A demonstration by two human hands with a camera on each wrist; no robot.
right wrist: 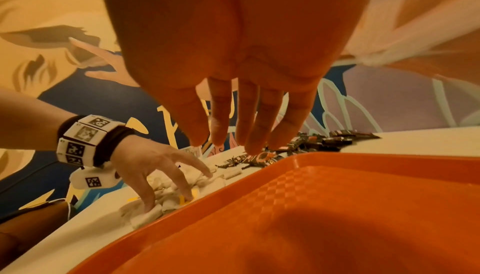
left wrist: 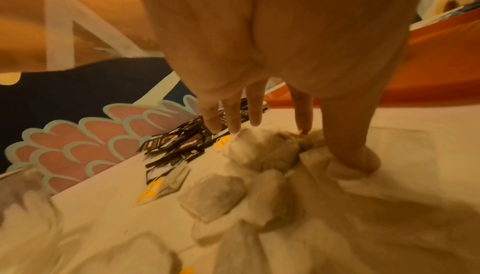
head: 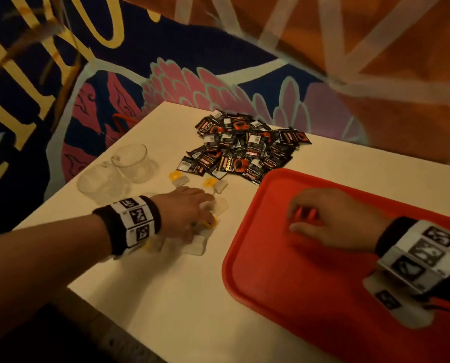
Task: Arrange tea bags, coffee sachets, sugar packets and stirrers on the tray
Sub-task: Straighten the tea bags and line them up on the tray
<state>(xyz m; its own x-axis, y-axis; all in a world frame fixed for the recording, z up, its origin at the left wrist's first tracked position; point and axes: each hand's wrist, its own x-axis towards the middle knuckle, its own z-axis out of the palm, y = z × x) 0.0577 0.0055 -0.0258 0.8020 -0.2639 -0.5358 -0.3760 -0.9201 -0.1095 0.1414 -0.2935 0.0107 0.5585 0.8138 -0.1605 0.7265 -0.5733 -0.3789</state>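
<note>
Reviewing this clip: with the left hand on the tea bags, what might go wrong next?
The left hand presses spread fingers on a loose tea bag pile; grabbing may tangle strings or drag extras. Two glass cups stand close behind its wrist and might get knocked. The tray holds nothing yet.

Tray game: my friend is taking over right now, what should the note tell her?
Left hand: fingers spread, pressing on the tea bags heaped on the white table.
Right hand: open, over the red tray, holding nothing.
Coffee sachets: piled behind the tray.
Done: nothing visibly on the tray.
Left: move tea bags and sachets over. No sugar packets or stirrers seen.
</note>
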